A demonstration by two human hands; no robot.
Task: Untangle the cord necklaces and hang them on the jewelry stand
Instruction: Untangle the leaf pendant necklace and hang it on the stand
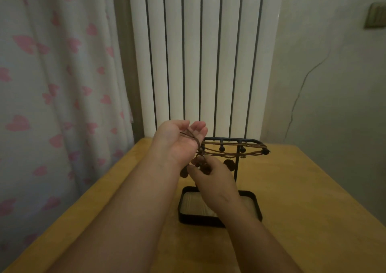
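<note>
A black metal jewelry stand [236, 164] rises from a black-rimmed tray base [257, 207] on the wooden table. Brown cord necklaces [234, 150] stretch along its top bar, over the ball-tipped hooks. My left hand [179, 141] is raised at the bar's left end, palm up, with cord strands running between its fingers. Just below, my right hand [211, 174] pinches a cluster of brown pendants [200, 163] hanging from the cords. One more pendant [228, 164] dangles beside the stand's post.
The wooden table [302, 210] ends close to a white radiator [200, 59] behind the stand. A curtain with pink prints [52, 95] hangs at the left, and a plain wall [334, 84] stands at the right.
</note>
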